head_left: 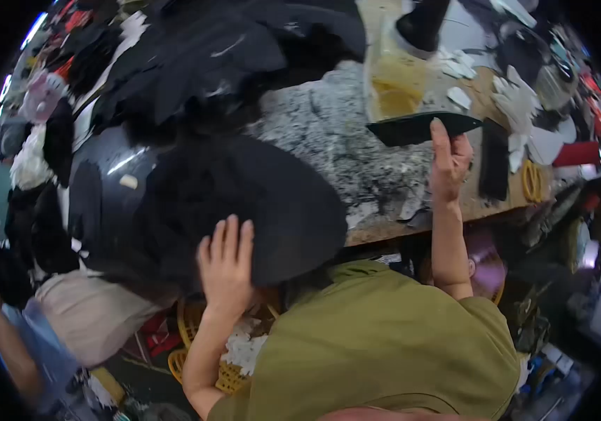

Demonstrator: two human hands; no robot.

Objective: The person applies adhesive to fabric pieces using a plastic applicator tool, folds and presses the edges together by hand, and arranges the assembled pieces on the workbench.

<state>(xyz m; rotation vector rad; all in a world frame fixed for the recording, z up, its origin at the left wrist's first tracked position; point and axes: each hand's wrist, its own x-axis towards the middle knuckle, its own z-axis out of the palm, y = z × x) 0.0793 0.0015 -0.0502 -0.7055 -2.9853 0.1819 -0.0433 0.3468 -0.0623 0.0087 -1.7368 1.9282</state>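
My left hand point(227, 263) lies with fingers stretched out on the near edge of a large black rounded sheet point(290, 210). Between thumb and fingers, my right hand point(450, 163) grips a thin, dark, curved piece point(420, 129), held over the worktable's right part. Just beyond that piece stands a clear container point(402, 88) with yellowish liquid or glue inside and a dark cylindrical object leaning at its top. Under the black sheet, to the left, shows a shiny dark surface point(115, 158) with a small pale scrap on it.
More black pieces point(223, 56) are heaped at the back. The speckled tabletop point(328, 126) has stains and scraps. White gloves point(514, 105), a black block point(494, 165) and yellow rings point(531, 180) lie at right. Below is a yellow basket point(230, 379); another person's arm point(9, 337) shows at left.
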